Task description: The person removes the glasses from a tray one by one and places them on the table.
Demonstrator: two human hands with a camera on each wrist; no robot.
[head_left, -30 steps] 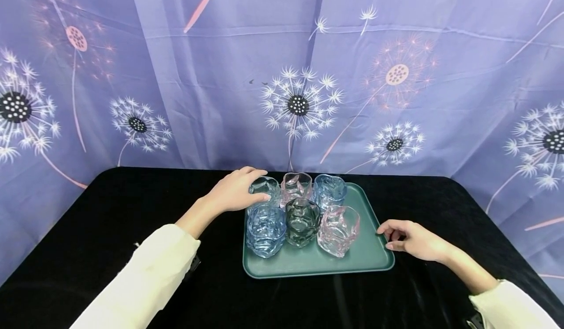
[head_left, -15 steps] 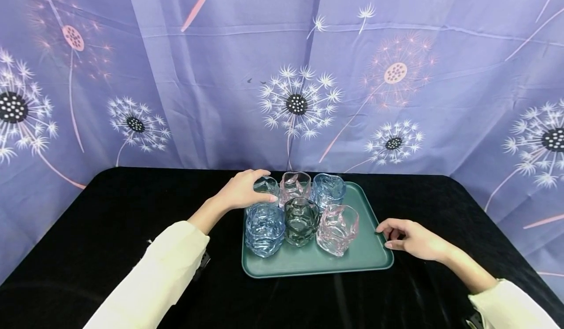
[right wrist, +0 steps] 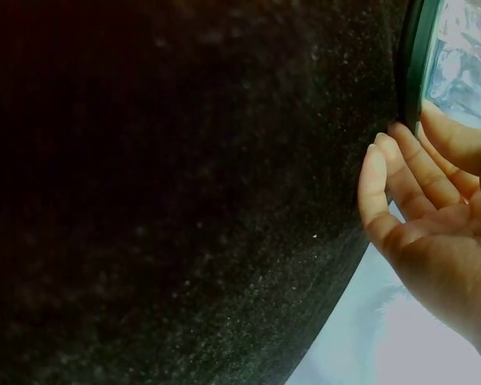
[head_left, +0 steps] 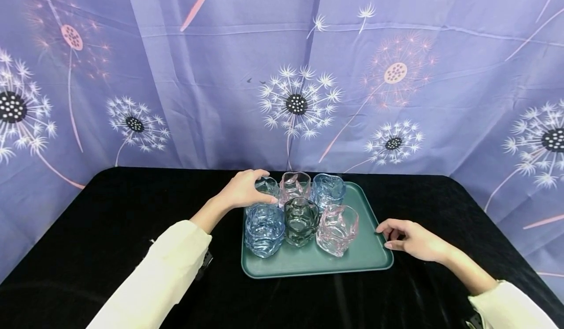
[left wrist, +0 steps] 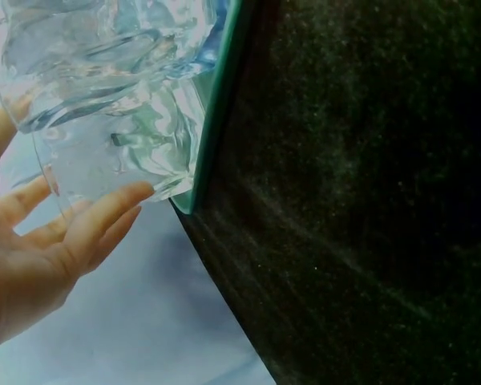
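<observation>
On a green tray (head_left: pixel 299 269) several wavy-walled glasses stand upright in two rows. My left hand (head_left: pixel 246 189) curves its thumb and fingers round the clear glass (head_left: pixel 267 187) at the back left. In the left wrist view, the fingers of that hand lie along the side of this glass (left wrist: pixel 128 144). Beside it is a pink glass (head_left: pixel 295 184), then a blue glass (head_left: pixel 329 190). The front row has a blue glass (head_left: pixel 265 233), a smoky grey glass (head_left: pixel 301 226) and a pink glass (head_left: pixel 338 233). My right hand (head_left: pixel 411 240) holds the tray's right rim with curled fingers.
A black cloth (head_left: pixel 132 241) covers the table under the tray. Behind and at both sides hangs a purple curtain (head_left: pixel 229 99) with dandelion prints, close to the table's back edge.
My left hand has shifted slightly right, its thumb further over the clear glass, and that glass is settled at the tray's back left. The right hand stays at the rim.
</observation>
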